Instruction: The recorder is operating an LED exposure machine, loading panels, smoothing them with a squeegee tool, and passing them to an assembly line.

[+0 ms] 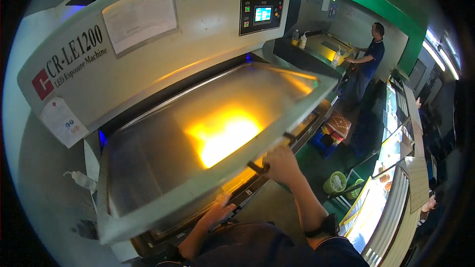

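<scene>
My right hand is wrapped round the black handle on the front edge of a large framed lid. The lid is tilted up over the bed of a big grey-white exposure machine, and its sheet glares yellow in the middle. My left hand is below the lid's front edge, beside the machine's lower front rail. Its fingers are stretched out and seem to hold nothing. Whether it touches the rail, I cannot tell.
A control panel with a lit screen is on the machine. A white squeeze bottle stands at the left. Right are green baskets, a blue crate and a glowing light table. Another person works at a far bench.
</scene>
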Demonstrator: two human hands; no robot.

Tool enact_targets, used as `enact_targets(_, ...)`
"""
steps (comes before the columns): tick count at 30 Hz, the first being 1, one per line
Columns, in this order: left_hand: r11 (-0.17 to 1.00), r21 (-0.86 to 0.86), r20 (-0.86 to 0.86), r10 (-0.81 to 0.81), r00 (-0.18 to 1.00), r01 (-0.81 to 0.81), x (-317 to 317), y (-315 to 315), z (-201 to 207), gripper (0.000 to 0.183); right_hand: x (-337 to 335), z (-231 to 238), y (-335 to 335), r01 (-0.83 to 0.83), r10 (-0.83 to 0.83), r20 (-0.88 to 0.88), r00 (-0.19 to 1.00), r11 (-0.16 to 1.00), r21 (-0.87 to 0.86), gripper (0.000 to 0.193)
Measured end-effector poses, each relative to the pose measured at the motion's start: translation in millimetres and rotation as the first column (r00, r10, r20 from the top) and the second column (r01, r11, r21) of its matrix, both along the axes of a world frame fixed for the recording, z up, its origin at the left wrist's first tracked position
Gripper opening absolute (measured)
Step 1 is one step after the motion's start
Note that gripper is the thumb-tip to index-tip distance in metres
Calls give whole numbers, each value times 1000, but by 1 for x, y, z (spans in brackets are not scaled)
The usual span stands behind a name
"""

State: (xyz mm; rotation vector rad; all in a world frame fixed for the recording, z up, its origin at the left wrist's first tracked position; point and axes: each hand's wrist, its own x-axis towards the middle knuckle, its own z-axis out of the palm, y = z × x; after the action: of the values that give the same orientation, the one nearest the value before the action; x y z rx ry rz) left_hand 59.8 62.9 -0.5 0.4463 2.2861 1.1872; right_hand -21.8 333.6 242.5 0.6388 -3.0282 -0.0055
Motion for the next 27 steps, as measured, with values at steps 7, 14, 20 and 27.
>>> enact_targets(7, 896, 90, -72, -430, 900, 435, -34, 35, 25, 64, 39, -250, 15, 11, -213, 554, 804, 939, 345, 48)
enact_targets(14, 818, -477, -242, 229, 943, -321, -94, -68, -18, 70, 30, -284, 12, -80, -193, 656, 729, 928, 363, 42)
enact_targets(20, 696, -561, -531, 113, 840, -448, -61, -76, -40, 76, 47, -285, 20, -97, -98, 572, 814, 949, 301, 55)
enact_targets(27, 671, -601, -455, 158, 876, -434, -72, -80, -39, 80, 99, -258, 31, 521, -77, 598, 798, 587, -620, 57)
